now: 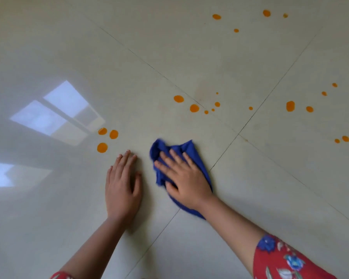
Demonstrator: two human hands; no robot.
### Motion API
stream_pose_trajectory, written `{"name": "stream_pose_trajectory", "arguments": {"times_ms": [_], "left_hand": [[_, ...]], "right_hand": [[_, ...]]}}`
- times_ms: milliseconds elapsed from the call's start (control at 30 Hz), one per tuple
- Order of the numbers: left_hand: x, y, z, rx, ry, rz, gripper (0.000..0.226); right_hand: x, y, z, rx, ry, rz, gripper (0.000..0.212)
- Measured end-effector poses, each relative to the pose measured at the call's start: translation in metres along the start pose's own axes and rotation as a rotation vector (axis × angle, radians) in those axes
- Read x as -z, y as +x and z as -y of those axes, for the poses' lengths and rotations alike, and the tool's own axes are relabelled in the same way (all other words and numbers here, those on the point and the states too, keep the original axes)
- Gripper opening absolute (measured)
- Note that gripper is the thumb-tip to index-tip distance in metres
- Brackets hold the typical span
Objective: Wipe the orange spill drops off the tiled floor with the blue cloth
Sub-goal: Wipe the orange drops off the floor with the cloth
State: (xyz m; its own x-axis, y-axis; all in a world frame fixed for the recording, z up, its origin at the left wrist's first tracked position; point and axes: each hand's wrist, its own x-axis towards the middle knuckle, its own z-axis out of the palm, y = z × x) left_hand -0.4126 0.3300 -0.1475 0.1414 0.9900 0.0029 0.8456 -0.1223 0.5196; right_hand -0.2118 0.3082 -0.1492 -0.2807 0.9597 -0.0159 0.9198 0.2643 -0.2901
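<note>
1. Blue cloth (161, 148): crumpled on the tiled floor (250, 178), just left of a crossing of grout lines (238, 134). Its middle and near part are hidden under your palm and wrist. The far left edge is blurred.

2. Your right hand (184, 178): lies flat on top of the cloth and presses it down, with the fingers straight and spread apart. None of them curls round the fabric.

3. Your left hand (122, 190): palm down on bare tile, just beside the cloth but not touching it. The fingers are straight and close together, the thumb out to the side.

4. Orange drops:
   - three (102, 147) just beyond your left fingertips
   - a cluster (194, 108) beyond the cloth, straddling a grout line
   - a scatter (290, 106) well off to the right
   - a pair (345, 138) near the right edge
   - several far ones (216, 16) at the top, one of them dull and hard to make out
   - an orange fleck at the far right border, cut off

5. Window reflection (56, 111): bright glare on the left tiles.

6. Right sleeve (286, 260): red floral, cut off by the bottom edge. Only a sliver of the left sleeve (60, 275) shows.
</note>
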Motion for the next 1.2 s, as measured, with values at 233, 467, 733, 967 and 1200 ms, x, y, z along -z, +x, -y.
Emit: {"name": "stream_pose_trajectory", "arguments": {"times_ms": [233,467,733,967,1200], "left_hand": [[0.028,0.006,0.044,0.176,0.146,-0.09,0.057],[0.036,0.011,0.075,0.418,0.202,-0.177,0.058],[0.036,0.012,0.079,0.434,0.144,-0.231,0.055],[0.036,0.011,0.079,0.428,0.123,-0.266,0.058],[0.036,0.013,0.077,0.442,0.138,-0.237,0.053]], "right_hand": [[0.016,-0.03,-0.052,-0.011,-0.058,0.054,0.061],[-0.006,0.022,0.016,0.25,-0.04,0.135,0.065],[-0.025,0.046,0.054,0.465,0.001,0.101,0.062],[-0.029,0.193,0.08,0.281,-0.124,0.086,0.063],[-0.024,0.091,0.065,-0.123,-0.088,-0.086,0.06]]}}
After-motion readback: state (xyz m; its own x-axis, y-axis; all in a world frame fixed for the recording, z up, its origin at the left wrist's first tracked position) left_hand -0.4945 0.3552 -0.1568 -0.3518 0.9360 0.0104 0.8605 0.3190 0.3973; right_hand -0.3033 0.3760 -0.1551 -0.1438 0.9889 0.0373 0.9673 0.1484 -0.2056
